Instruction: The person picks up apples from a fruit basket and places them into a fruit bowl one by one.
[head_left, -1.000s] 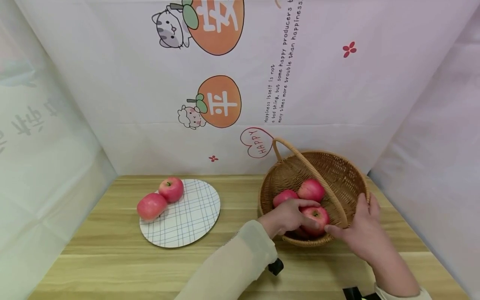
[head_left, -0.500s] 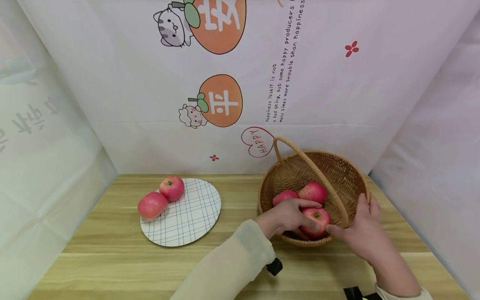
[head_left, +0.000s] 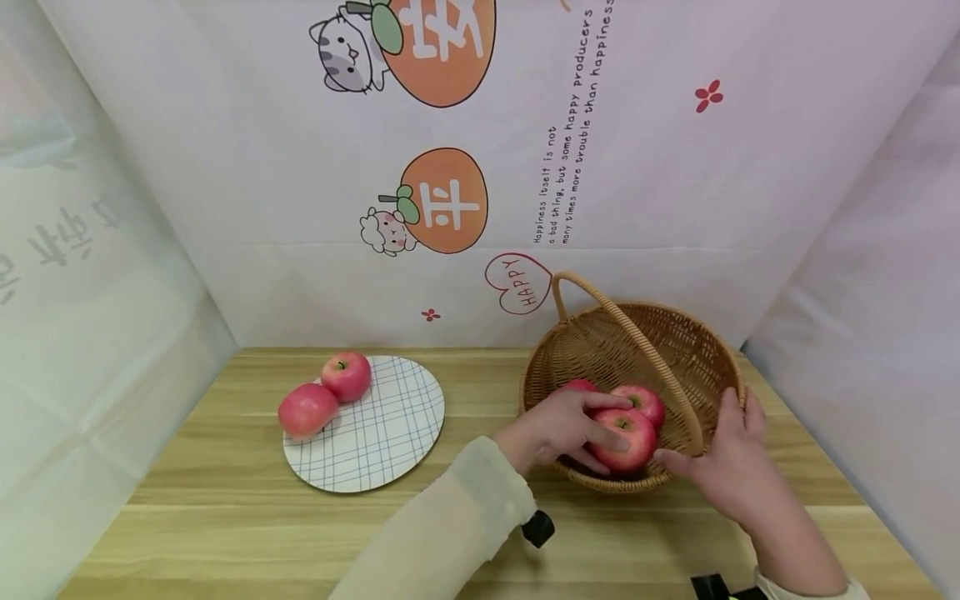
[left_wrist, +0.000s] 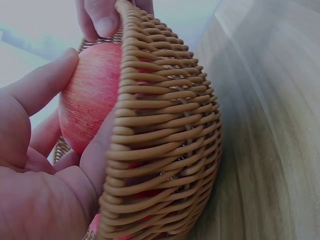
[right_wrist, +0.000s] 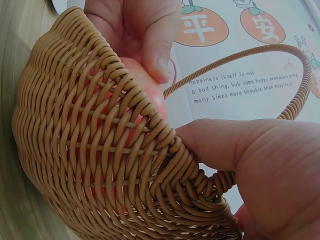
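My left hand point(head_left: 566, 427) reaches into a wicker basket point(head_left: 686, 346) and grips a red apple point(head_left: 636, 452), thumb and fingers spread round its side. In the left wrist view this apple point(left_wrist: 92, 85) stands partly above the woven rim. Two other apples show in the basket: one apple point(head_left: 651, 403) just behind the gripped one, another apple point(head_left: 577, 385) mostly hidden by my left hand. My right hand point(head_left: 731, 471) holds the basket's right rim by the handle's base, with the thumb on the near edge. Its fingers are partly hidden behind the wicker.
A round plate point(head_left: 401, 421) with a blue grid pattern lies on the wooden table point(head_left: 247, 517) at the left. Two apples sit at its left edge, a nearer apple point(head_left: 306, 412) and a farther apple point(head_left: 347, 377). A printed white cloth point(head_left: 637, 192) stands behind the basket.
My left hand has shifted slightly left within the basket with the gripped apple. The apple behind it has moved a little right and nearer. My right hand stays on the rim.
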